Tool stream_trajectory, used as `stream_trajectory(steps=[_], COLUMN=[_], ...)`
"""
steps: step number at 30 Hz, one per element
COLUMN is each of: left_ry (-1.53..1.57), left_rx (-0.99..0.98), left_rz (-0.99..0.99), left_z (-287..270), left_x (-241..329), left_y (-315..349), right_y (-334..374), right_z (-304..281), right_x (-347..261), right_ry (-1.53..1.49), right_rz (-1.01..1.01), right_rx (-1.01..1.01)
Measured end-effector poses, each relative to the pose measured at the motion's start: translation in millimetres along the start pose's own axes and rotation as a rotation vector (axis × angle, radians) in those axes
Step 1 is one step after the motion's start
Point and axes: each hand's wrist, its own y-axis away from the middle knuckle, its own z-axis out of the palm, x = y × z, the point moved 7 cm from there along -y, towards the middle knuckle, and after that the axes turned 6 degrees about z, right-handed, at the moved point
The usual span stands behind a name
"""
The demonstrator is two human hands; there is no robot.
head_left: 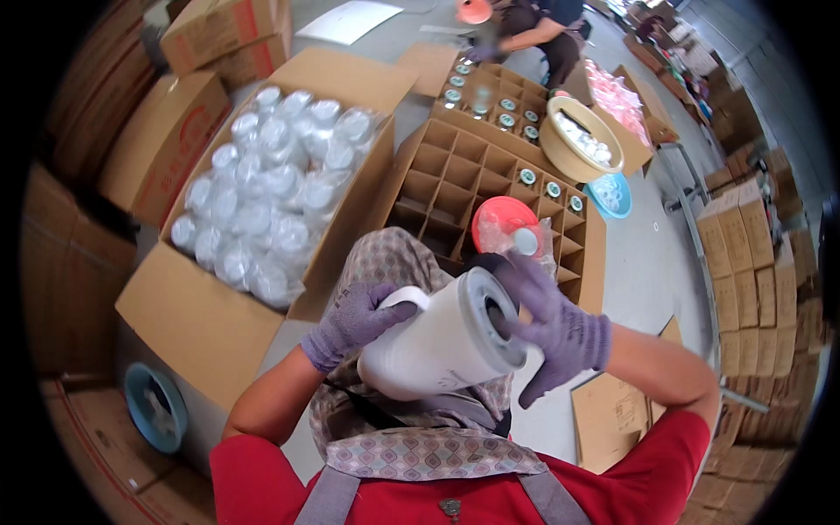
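Observation:
My left hand (363, 319), in a purple-grey work glove, is closed round the handle of a large white tumbler (420, 346). The tumbler lies tilted over my lap, its lidded end toward the right. A grey lid (493, 317) with a dark opening covers that end. My right hand (560, 328), gloved alike, is beside the lid with its fingers apart, some blurred by motion; whether they touch the lid I cannot tell. Just beyond the tumbler, a red bowl (503, 214) holding clear plastic and a white round piece rests on a divided carton (446, 162).
At left, an open carton (254, 302) holds several plastic-wrapped cups (262, 192). Lidded bottles (527, 178) stand in the divided cartons. A cream tub (560, 162) and blue basin (626, 210) are at right. Another person (542, 35) works beyond. A blue bucket (140, 394) is at lower left.

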Motion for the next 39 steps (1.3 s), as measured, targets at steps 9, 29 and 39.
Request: stream_trajectory(steps=[9,29,39], left_ry=[-0.050,0.016,-0.642], left_rx=[0.231,0.062,0.298], left_rz=[0.286,0.116,0.707], left_z=[-3.4,8.6,34.2], left_x=[26.5,-1.9,109.0], left_y=[22.7,18.9,31.7], right_y=[-10.5,75.5,7.9], right_z=[36.0,70.0,111.8], right_x=[27.6,48.9,82.0], right_ry=[-0.290,-1.007,-1.951], right_rz=[0.360,1.484,0.894], right_rx=[-0.100,-0.829,0.515])
